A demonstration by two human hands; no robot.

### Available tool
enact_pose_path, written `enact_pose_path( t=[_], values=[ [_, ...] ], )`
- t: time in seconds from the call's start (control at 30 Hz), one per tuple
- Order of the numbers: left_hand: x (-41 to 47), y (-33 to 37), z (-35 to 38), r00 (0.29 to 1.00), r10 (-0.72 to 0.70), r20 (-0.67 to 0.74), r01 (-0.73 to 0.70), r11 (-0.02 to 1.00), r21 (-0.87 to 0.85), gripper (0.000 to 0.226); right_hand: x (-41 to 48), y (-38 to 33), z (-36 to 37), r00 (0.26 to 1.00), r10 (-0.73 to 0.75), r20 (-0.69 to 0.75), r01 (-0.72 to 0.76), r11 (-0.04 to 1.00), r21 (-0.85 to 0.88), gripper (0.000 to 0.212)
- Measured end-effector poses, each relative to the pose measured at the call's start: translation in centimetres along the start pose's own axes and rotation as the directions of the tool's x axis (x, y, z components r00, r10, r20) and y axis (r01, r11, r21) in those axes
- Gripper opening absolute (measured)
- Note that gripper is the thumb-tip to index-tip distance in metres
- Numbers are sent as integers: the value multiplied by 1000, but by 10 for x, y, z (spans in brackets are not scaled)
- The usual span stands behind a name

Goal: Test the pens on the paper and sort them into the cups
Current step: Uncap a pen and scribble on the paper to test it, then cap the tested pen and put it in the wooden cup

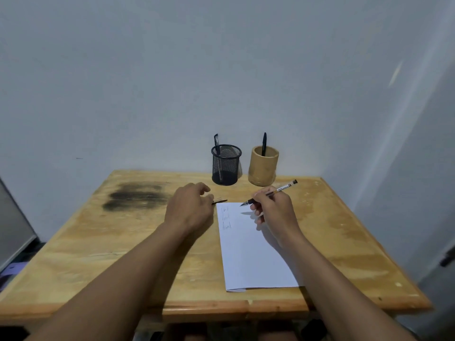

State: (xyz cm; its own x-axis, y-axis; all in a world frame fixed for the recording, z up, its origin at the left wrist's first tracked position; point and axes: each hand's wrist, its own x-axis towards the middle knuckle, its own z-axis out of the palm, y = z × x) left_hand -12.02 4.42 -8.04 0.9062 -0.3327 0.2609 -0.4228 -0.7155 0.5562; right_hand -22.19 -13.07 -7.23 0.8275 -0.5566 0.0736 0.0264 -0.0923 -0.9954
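Observation:
A folded white paper (253,257) lies on the wooden table (98,254), with three faint scribbles near its top left corner. My right hand (273,212) grips a clear pen (283,187) with a black cap end, its tip just above the paper's top edge. My left hand (190,207) rests curled on the table left of the paper, and a thin dark pen piece (220,201) pokes out from under its fingers. A black mesh cup (226,164) holds one pen. Right of it stands a bamboo cup (263,168), with one black pen (264,143) inside.
A dark burn-like stain (135,195) marks the table's far left. The wall stands close behind the cups. A grey object (14,230) leans at the left, beyond the table edge.

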Motion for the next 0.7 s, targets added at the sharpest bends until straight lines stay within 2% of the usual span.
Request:
enact_pose_path(
  t=[0.07, 0.13, 0.2, 0.33, 0.47, 0.7],
  values=[
    [12, 0, 6, 999, -12, 44, 9, 997, 76, 32, 2, -1, 0, 1000, -3, 8, 3, 999, -32, 18],
    [16, 1, 12, 1000, 11, 27, -16, 983, 183, 26, 4, -2, 1, 1000, -8, 16, 9, 999, -46, 17],
    [17, -1, 15, 1000, 22, -6, -21, 981, 194, 21, 5, -3, 1, 999, -23, 22, 24, 998, -60, 15],
    [16, -7, 8, 998, -3, -70, 3, 1000, -2, 10, 6, -5, 1, 999, -30, 23, 30, 999, -11, 9],
    [6, 6, -3, 993, 113, -31, -117, 976, -184, 9, 7, -12, 3, 1000, -2, 12, 1, 995, 98, 8],
    [-1, 28, -15, 986, 166, 5, -155, 932, -329, 12, 6, -25, -4, 998, -29, 55, 19, 987, 162, 8]
  ],
)
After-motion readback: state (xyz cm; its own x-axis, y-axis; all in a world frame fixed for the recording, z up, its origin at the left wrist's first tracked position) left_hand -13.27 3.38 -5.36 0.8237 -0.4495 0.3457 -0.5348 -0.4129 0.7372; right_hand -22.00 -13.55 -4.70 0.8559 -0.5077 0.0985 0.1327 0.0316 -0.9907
